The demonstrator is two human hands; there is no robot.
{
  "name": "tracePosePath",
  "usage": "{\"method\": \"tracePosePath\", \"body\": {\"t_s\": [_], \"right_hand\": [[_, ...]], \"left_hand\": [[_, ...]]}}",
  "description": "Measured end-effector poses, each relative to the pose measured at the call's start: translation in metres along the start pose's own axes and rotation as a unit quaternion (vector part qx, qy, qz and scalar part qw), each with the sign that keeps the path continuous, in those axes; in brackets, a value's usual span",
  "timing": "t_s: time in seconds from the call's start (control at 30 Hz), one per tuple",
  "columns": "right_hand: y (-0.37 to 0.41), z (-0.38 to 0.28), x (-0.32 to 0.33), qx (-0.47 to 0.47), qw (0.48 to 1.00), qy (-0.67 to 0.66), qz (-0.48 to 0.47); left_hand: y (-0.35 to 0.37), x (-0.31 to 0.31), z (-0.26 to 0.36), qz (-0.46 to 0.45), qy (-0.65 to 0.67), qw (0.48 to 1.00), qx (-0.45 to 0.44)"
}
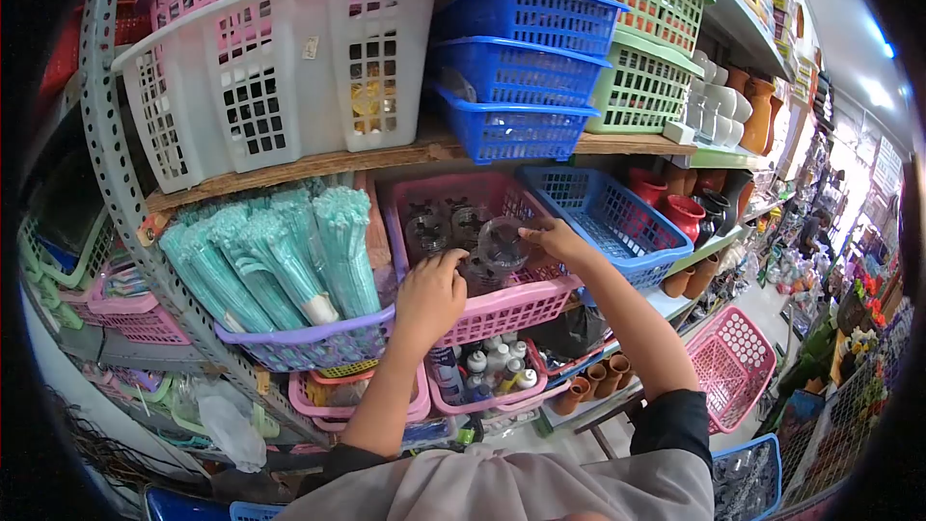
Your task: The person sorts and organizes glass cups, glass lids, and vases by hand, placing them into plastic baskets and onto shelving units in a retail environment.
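My right hand [552,239] grips the side of a clear round cup [503,243], lifted over the pink basket [511,316] on the middle shelf. More clear cups [425,233] stand inside that basket, some with dark pieces at their edges. At the basket's near left rim is my left hand [431,291], its fingers bent inward close beside the clear cups; I cannot tell what they hold. Left of it, a purple basket [318,345] carries bundles of teal wrapped stems [289,256]. A blue basket [603,222] adjoins the pink one on the right.
A wooden shelf board [415,150] runs above my hands, bearing a large white basket [280,77] and stacked blue baskets [526,72]. A perforated metal post [135,193] rises at left. Below sit bottles [497,362] in a pink basket. Another pink basket [730,367] stands at right.
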State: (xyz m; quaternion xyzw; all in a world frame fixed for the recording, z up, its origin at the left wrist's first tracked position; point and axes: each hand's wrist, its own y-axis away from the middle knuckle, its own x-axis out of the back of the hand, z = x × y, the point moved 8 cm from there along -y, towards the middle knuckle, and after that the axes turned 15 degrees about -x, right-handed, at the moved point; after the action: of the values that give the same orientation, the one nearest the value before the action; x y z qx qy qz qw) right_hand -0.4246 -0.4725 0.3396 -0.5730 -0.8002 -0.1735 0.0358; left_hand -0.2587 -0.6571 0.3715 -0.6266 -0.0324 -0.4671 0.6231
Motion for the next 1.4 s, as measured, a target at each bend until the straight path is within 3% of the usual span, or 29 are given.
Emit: {"method": "tracePosePath", "body": {"t_s": [0.2, 0.37, 0.5, 0.57, 0.6, 0.67, 0.7, 0.77, 0.87, 1.1, 1.23, 1.3, 1.33, 1.37, 1.4], "right_hand": [[-0.057, 0.023, -0.021, -0.101, 0.988, 0.026, -0.117], [-0.044, 0.013, -0.037, -0.038, 0.974, 0.213, -0.060], [-0.038, 0.020, -0.035, -0.079, 0.975, 0.199, -0.067], [-0.085, 0.044, -0.015, 0.016, 0.960, 0.278, 0.020], [-0.082, 0.042, -0.014, 0.014, 0.960, 0.278, 0.022], [-0.075, 0.028, -0.009, 0.051, 0.890, 0.428, 0.149], [-0.064, 0.018, -0.012, 0.050, 0.890, 0.428, 0.148], [-0.043, 0.012, -0.016, -0.041, 0.902, 0.416, 0.109], [-0.058, 0.017, -0.023, 0.018, 0.880, 0.465, 0.095], [-0.050, 0.015, -0.022, -0.004, 0.880, 0.464, 0.100], [-0.025, -0.006, -0.010, -0.021, 0.865, 0.460, 0.201], [0.001, -0.038, 0.004, 0.108, 0.903, 0.293, 0.297], [0.013, -0.048, 0.006, 0.204, 0.889, 0.240, 0.334], [0.013, -0.046, 0.008, 0.198, 0.886, 0.240, 0.343], [0.022, -0.053, 0.010, 0.252, 0.874, 0.205, 0.362]], "left_hand": [[0.002, -0.004, -0.005, -0.013, 0.006, 1.000, -0.011], [0.001, 0.000, -0.003, 0.010, 0.012, 1.000, -0.023], [-0.001, 0.004, 0.002, 0.025, 0.017, 0.999, -0.026], [-0.001, 0.003, 0.003, 0.037, 0.019, 0.999, -0.036], [-0.001, 0.003, 0.002, 0.039, 0.021, 0.999, -0.028], [-0.001, 0.004, 0.001, 0.051, 0.017, 0.998, -0.028], [-0.001, 0.004, 0.001, 0.050, 0.017, 0.998, -0.027], [0.000, 0.002, 0.000, 0.014, 0.017, 1.000, -0.007], [0.000, 0.002, 0.000, 0.013, 0.019, 1.000, -0.003], [-0.002, 0.003, 0.004, 0.032, 0.009, 0.999, -0.021], [-0.002, 0.004, 0.006, 0.038, 0.018, 0.999, -0.022], [-0.003, 0.007, 0.008, 0.053, 0.021, 0.998, -0.020], [-0.003, 0.007, 0.009, 0.051, 0.024, 0.998, -0.015], [-0.003, 0.007, 0.008, 0.055, 0.030, 0.998, -0.005], [-0.004, 0.008, 0.009, 0.052, 0.034, 0.998, 0.005]]}}
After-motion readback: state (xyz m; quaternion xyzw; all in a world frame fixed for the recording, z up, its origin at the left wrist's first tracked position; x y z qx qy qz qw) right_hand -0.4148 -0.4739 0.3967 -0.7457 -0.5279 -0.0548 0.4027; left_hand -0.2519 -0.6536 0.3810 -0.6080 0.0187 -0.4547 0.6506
